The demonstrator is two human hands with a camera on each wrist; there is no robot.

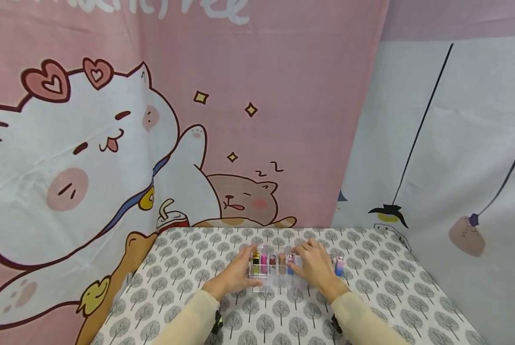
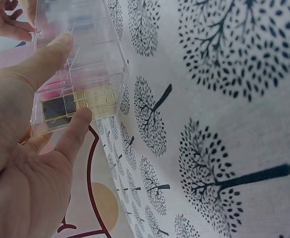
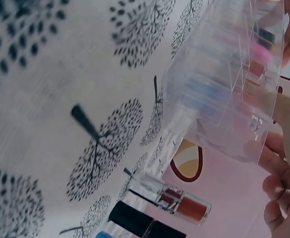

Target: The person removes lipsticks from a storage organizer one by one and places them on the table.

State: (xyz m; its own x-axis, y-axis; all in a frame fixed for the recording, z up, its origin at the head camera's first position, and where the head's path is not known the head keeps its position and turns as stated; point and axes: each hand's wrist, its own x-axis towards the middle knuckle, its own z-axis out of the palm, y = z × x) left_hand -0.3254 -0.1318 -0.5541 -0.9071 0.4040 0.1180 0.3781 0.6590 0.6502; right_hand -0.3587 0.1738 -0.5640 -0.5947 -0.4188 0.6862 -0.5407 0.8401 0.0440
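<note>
Okay, from my end I see the clear lipstick organizer [image 1: 279,283] between the left hand [image 1: 235,274] and right hand [image 1: 318,264], at the tree-print surface [image 1: 263,326]; can't tell if it touches. Left fingers grip its left end by the gold-and-black tube [image 1: 255,261], right fingers hold the other end. Pink-and-blue lipstick [image 1: 339,266] stands just right of them.

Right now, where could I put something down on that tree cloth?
The tree cloth is bare left of the left hand, right of the blue-and-pink tube, and at the front between the sleeves. It's crowded at the clear organizer, gripped by both hands, and beside the right hand, near other small tubes.
</note>
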